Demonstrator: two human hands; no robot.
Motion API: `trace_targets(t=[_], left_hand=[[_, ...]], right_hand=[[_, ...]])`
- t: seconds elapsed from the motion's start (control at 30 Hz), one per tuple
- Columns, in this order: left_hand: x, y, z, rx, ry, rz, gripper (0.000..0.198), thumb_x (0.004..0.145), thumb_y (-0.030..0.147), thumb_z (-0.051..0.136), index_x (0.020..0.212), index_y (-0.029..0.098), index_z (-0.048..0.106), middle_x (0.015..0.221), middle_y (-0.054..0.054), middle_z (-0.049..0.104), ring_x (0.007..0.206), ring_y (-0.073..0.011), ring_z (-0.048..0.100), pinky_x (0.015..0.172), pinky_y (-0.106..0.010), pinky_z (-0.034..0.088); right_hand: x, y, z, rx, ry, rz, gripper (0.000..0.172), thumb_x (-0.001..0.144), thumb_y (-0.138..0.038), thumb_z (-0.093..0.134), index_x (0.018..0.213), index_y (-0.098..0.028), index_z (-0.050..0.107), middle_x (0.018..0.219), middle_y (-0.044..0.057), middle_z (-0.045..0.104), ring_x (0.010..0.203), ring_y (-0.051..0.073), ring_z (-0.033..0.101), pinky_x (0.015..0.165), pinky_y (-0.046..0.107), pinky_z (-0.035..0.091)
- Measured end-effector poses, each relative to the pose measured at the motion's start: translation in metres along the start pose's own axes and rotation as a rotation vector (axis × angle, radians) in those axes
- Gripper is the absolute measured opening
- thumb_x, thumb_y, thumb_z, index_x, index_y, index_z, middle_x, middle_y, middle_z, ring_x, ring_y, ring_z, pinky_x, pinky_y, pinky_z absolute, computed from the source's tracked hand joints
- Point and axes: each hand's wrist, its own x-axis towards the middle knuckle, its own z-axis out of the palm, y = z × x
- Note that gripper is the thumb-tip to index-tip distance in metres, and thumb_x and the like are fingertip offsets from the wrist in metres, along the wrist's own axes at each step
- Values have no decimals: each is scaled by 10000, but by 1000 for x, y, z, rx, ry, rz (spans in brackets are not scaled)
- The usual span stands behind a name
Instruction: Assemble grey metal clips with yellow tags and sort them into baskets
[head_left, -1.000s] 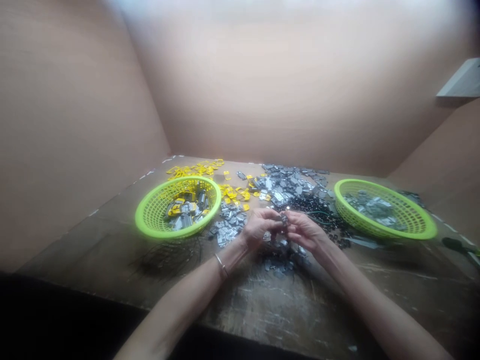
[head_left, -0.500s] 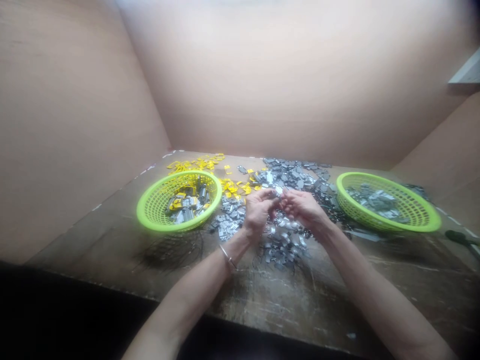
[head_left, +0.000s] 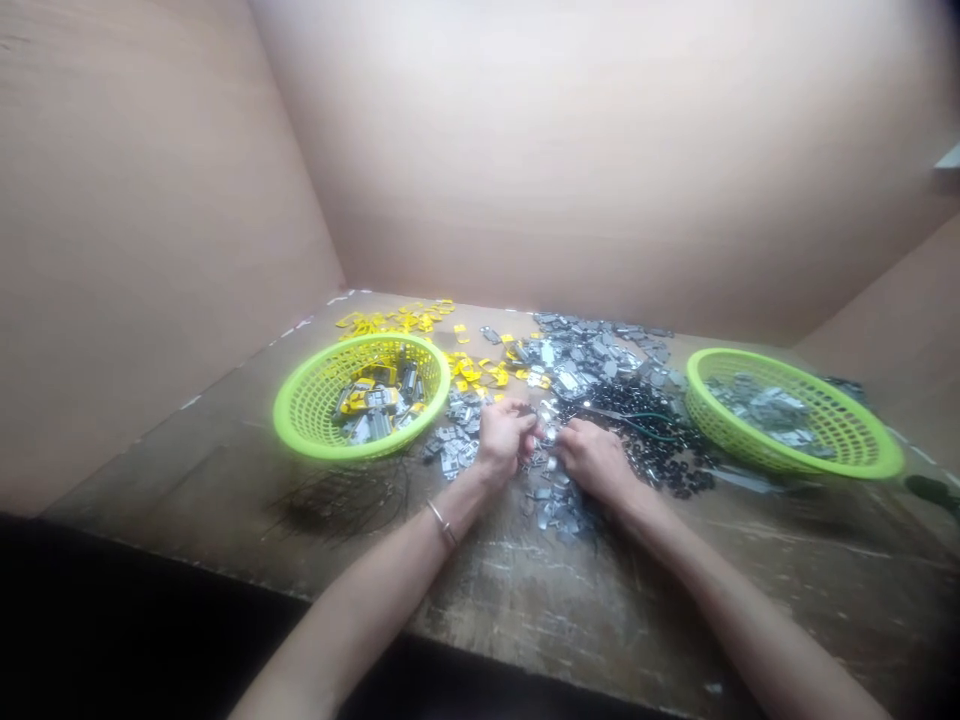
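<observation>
My left hand (head_left: 504, 438) is closed in a pinch, with a small dark-grey toy car part (head_left: 529, 421) showing at its fingertips. To its right, my right hand (head_left: 598, 460) is palm down with curled fingers above a heap of shiny silver pieces (head_left: 564, 512). What its fingertips grip, if anything, is hidden. The hands are close together but apart. Light-grey parts (head_left: 455, 450) lie just left of my left hand. Many small black pieces (head_left: 660, 440) are spread beyond my right hand, and a tool with green handles (head_left: 646, 416) rests on them.
A lime-green basket (head_left: 289, 425) at left holds yellow and grey toy car parts. Another lime-green basket (head_left: 885, 462) at right contains grey or clear parts. Yellow frames (head_left: 401, 318) and flat grey plates (head_left: 592, 350) lie toward the back. Tall panels (head_left: 525, 200) enclose the wooden table (head_left: 517, 600).
My right hand has come down and toward me, from meeting the left hand's fingertips to the silver heap. The left hand has lowered slightly, keeping its pinch. The view has shifted a little.
</observation>
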Motion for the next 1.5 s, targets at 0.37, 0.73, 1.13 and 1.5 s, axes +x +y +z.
trace_targets(t=[0.37, 0.73, 1.13, 1.5], left_hand=[[-4, -2, -1, -7, -67, -70, 234, 602, 175, 504, 810, 157, 399, 515, 29, 500, 314, -55, 421, 272, -141, 290], [-14, -6, 8, 8, -70, -52, 428, 512, 202, 626, 902, 152, 455, 444, 72, 429, 264, -17, 305, 274, -143, 187], [-8, -1, 4, -70, -38, -55, 411, 488, 125, 601, 864, 153, 438, 476, 73, 446, 269, -7, 298, 282, -139, 164], [-11, 1, 2, -56, -242, -186, 374, 574, 229, 569, 918, 153, 442, 530, 13, 520, 322, -30, 356, 303, -140, 214]], right_hand=[[-6, 6, 8, 100, 243, -147, 253, 735, -124, 382, 898, -170, 569, 669, 45, 567, 639, 151, 474, 561, 240, 337], [-11, 4, -2, 492, 428, -128, 436, 741, -159, 397, 1171, -105, 348, 779, 57, 636, 752, 161, 571, 712, 279, 427], [-9, 2, -20, 718, 220, -128, 151, 720, -239, 480, 753, -178, 614, 697, 33, 613, 621, 123, 546, 579, 219, 413], [-7, 16, -36, 1234, 2, 159, 160, 617, -282, 574, 695, -150, 621, 615, 9, 577, 508, 96, 492, 486, 221, 391]])
